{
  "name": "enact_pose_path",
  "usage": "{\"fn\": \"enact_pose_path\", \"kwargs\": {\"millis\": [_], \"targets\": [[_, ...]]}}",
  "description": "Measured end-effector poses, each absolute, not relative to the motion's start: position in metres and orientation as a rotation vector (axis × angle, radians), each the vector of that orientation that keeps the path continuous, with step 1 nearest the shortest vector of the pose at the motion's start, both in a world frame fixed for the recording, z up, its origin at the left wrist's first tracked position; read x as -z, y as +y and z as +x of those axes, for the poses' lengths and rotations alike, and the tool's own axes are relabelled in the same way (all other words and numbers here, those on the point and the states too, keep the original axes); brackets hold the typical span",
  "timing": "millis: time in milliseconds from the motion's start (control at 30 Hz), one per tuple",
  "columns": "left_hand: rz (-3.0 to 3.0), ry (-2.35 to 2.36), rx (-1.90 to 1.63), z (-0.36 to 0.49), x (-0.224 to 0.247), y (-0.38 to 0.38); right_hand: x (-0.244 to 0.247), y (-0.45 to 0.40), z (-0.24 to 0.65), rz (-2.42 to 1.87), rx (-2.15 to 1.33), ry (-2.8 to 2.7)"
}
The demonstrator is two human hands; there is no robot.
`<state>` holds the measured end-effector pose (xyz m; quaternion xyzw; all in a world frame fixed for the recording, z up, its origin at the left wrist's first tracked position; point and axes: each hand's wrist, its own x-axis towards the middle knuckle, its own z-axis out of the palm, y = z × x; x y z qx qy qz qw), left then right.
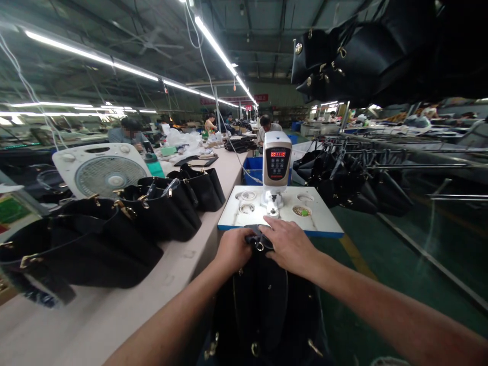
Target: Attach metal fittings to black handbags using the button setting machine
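A black handbag (263, 305) with gold-coloured metal fittings hangs in front of me, below the front edge of a white machine table (229, 216). My left hand (234, 249) is closed on the bag's upper edge. On the other side of that edge, my right hand (287, 244) grips it between thumb and fingers, its index finger pointing toward the machine. Just beyond my fingers stands a white fastener-setting machine (277, 162) with a lit red display. Its working head (272, 203) comes down close to the table. Small metal parts (301, 211) lie in a round recess at right.
Several black handbags (168, 213) stand along the long pale bench (179, 274) at left, by a white box fan (110, 173). Black bags (354, 56) hang overhead at right, above metal rails (419, 165). A blue bin (251, 170) sits behind the machine; people work farther back.
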<state>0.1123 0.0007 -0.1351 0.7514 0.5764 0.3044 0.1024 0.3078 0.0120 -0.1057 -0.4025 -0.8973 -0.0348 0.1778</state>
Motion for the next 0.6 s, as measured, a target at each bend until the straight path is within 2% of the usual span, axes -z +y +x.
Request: {"fn": "enact_pose_path", "kwargs": {"millis": [67,233,433,600], "targets": [[2.206,1.685,-0.824,0.116,0.13,-0.003,0.115,0.014,0.312,-1.135,-0.071,-2.516],[2.127,1.567,-0.579,0.116,0.116,-0.011,0.118,0.029,0.329,-0.991,-0.816,-2.455],[1.781,1.015,-0.183,0.105,0.101,-0.014,0.104,0.057,0.344,-0.766,-1.701,-2.657],[1.548,0.915,-0.129,0.105,0.128,-0.002,0.143,0.074,0.343,-0.62,-1.962,-2.565]]}}
